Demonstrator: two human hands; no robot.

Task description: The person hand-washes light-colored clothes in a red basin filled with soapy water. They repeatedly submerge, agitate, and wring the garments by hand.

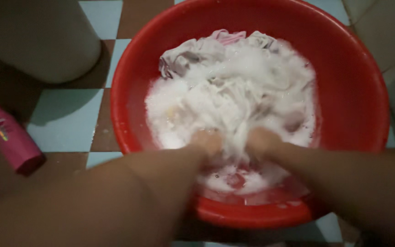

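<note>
- Floor (65, 121): brown and pale blue checked tiles; a pink bottle (10, 139) lies at left.
- Red basin (353, 91): on the floor, holding suds and pale wet cloth (234, 87).
- Left hand (208, 141), right hand (262, 141): both closed on the cloth, close together.
- Step, judged: scrubbing; next calls for a shifted grip.

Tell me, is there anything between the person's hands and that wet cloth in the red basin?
Nothing visible. The left hand and the right hand are both already on the white cloth, bunched close together in the suds inside the red basin. Blur and foam hide the fingers, so how tightly they grip cannot be told.
</note>
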